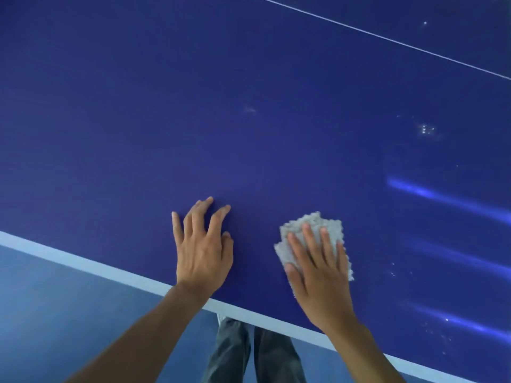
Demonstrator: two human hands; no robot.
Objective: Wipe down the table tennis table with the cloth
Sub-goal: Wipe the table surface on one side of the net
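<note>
A deep blue worktop [249, 106] fills most of the frame, its white edge band [83, 262] slanting down towards the lower right. At lower centre-right the right hand [320, 275] lies flat, fingers straight and slightly apart, pressing a folded grey cloth [312, 221] onto the worktop just inside the band. Just left of it the left hand [203, 252] rests on its spread fingertips, holding nothing. White specks [427, 129] dot the right side; blue floor [55, 313] shows at lower left
</note>
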